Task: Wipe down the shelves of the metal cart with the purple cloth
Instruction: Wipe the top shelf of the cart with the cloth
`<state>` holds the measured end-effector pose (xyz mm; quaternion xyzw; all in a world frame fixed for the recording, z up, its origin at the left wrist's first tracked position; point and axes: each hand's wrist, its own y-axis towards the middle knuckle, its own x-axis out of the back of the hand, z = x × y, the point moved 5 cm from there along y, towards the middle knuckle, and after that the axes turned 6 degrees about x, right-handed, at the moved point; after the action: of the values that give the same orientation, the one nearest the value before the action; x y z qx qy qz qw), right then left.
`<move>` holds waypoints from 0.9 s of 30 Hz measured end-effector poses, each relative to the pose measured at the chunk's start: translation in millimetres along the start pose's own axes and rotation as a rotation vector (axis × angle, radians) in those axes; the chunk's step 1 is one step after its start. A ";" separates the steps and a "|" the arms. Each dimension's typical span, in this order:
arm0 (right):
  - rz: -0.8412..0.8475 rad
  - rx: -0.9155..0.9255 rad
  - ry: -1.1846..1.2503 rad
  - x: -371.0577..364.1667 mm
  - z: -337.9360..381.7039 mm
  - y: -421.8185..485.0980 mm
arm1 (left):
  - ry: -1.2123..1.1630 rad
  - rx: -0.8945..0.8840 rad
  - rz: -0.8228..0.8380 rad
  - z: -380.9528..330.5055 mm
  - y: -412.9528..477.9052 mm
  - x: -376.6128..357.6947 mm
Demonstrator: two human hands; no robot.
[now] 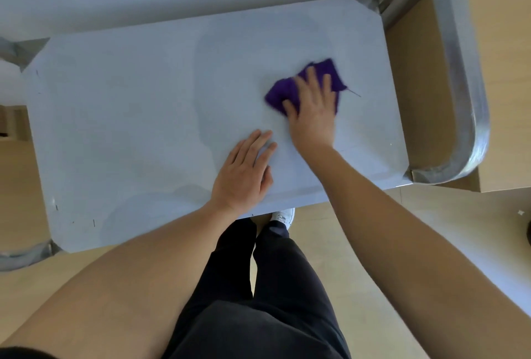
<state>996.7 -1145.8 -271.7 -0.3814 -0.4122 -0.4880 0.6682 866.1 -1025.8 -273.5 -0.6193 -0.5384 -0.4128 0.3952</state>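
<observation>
Here the right hand presses the purple cloth flat against the top shelf of the metal cart, right of centre, its grip spread, fingers straight over the cloth. The left hand rests flat on the shelf near the front edge, grip apart

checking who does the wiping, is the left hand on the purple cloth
No, the purple cloth lies under the right hand, while the left hand rests flat on the shelf apart from it.
</observation>
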 end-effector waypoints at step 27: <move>0.246 0.386 0.112 -4.0 65.4 25.8 | -0.087 0.007 0.021 14.7 -14.3 14.4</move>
<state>1009.2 -1078.7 -254.0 -0.2663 -0.4105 -0.3356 0.8049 854.3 -1005.6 -264.5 -0.6409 -0.5498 -0.3795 0.3780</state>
